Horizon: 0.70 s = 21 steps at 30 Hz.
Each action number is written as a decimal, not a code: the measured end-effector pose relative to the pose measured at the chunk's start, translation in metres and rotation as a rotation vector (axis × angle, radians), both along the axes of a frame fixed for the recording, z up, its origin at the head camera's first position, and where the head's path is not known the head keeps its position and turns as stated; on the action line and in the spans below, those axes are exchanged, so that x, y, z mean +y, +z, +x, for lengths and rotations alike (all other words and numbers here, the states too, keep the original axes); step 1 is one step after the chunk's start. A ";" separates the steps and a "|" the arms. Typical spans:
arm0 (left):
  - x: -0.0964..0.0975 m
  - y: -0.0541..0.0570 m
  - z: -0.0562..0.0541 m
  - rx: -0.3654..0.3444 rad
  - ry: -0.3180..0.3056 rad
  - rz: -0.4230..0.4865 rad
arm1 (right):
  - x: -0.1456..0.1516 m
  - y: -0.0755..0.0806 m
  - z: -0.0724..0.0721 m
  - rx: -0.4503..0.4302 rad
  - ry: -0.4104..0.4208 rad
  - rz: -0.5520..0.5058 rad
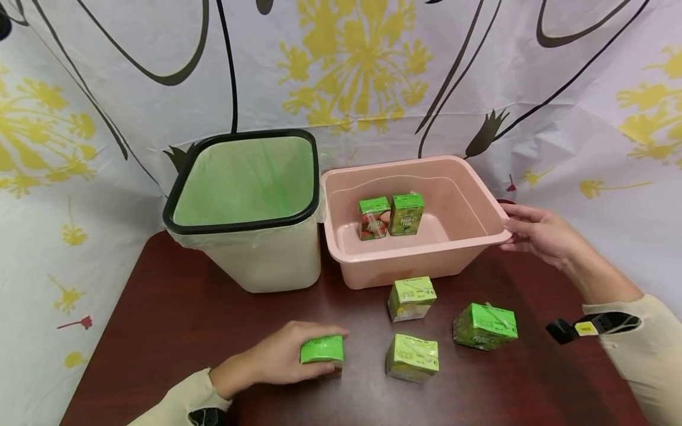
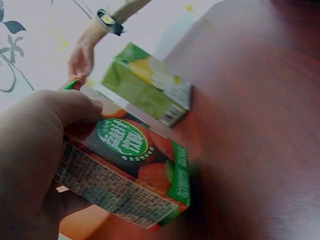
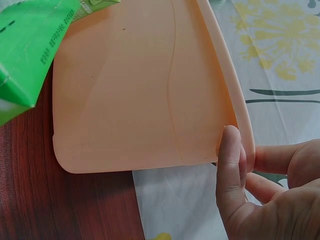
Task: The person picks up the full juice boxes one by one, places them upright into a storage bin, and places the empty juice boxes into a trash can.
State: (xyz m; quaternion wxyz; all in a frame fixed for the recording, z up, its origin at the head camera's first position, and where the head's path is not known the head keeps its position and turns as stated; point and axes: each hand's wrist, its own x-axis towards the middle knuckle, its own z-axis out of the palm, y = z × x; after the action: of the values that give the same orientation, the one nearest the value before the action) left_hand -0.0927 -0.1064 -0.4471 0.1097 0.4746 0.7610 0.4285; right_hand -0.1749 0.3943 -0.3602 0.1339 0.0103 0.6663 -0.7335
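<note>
My left hand (image 1: 285,355) grips a red juice box with a green top (image 1: 322,349) at the table's front. In the left wrist view, this juice box (image 2: 130,145) shows red fruit on its label, with the thumb across one end. At the right, my right hand (image 1: 546,236) holds the rim of a pink plastic basin (image 1: 399,260). In the right wrist view, thumb and fingers of the right hand (image 3: 270,180) pinch the basin's rim from both sides. Inside the basin stand a red juice box (image 1: 375,219) and a green juice box (image 1: 407,215), side by side.
Left of the basin stands a pale bin with a black rim (image 1: 242,225). On the dark red table (image 1: 186,319), two yellow-green juice boxes (image 1: 412,299) and a brighter green juice box (image 1: 485,326) stand before the basin. A patterned cloth (image 1: 373,71) hangs behind.
</note>
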 end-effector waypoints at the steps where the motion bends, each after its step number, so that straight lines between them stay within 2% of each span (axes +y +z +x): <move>1: 0.001 0.004 -0.001 -0.006 0.000 0.006 | 0.000 0.000 -0.001 0.000 0.001 -0.001; 7: 0.007 0.035 -0.011 -0.010 0.016 0.059 | 0.001 -0.001 -0.001 0.001 0.001 -0.021; 13: 0.017 0.072 -0.023 -0.062 0.018 0.076 | 0.002 -0.003 -0.001 0.010 0.007 -0.029; 18: 0.031 0.100 -0.029 -0.074 0.016 0.087 | 0.001 -0.003 -0.001 0.009 0.010 -0.027; 21: 0.043 0.115 -0.033 -0.073 0.039 0.098 | 0.001 -0.002 -0.001 0.014 0.011 -0.028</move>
State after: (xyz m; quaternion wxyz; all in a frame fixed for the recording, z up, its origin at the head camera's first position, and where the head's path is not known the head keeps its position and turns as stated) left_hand -0.1254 -0.0629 -0.3322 0.1055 0.4485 0.7438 0.4843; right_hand -0.1763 0.3956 -0.3626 0.1336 -0.0003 0.6571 -0.7419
